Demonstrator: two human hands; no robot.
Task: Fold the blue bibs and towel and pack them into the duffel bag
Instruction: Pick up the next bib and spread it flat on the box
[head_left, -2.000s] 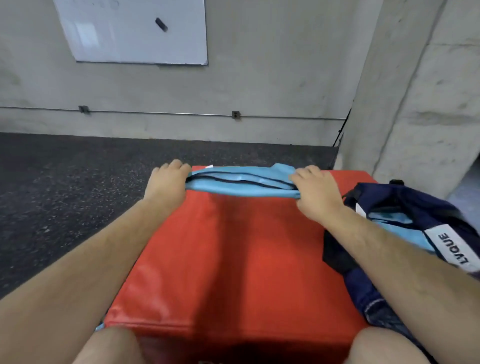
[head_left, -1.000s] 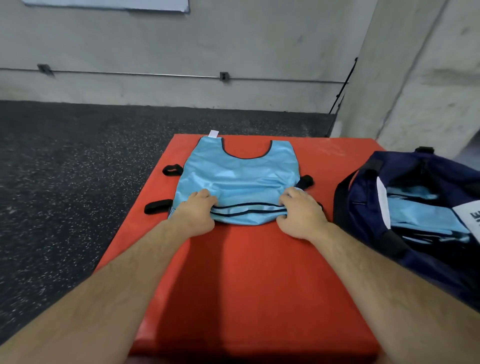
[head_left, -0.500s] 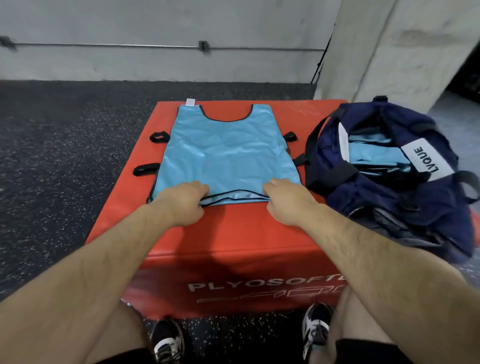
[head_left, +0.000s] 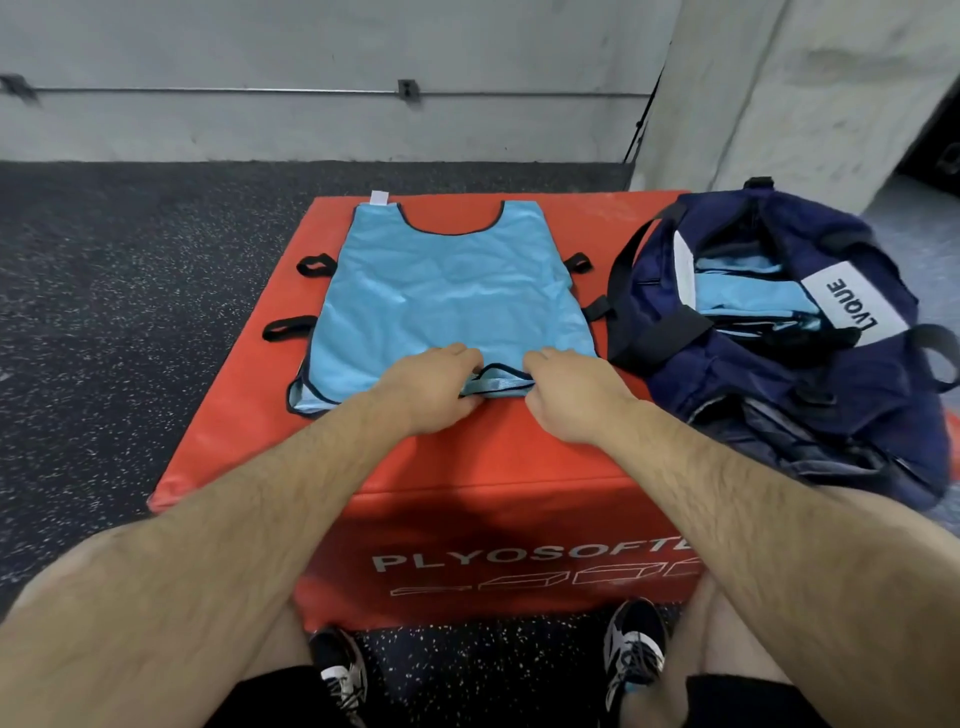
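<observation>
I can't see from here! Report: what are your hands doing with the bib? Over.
Copy: left hand, right hand pinch near hem of bib. It's flat on box, unfolded. Open bag beside it. Nothing in the way.
</observation>
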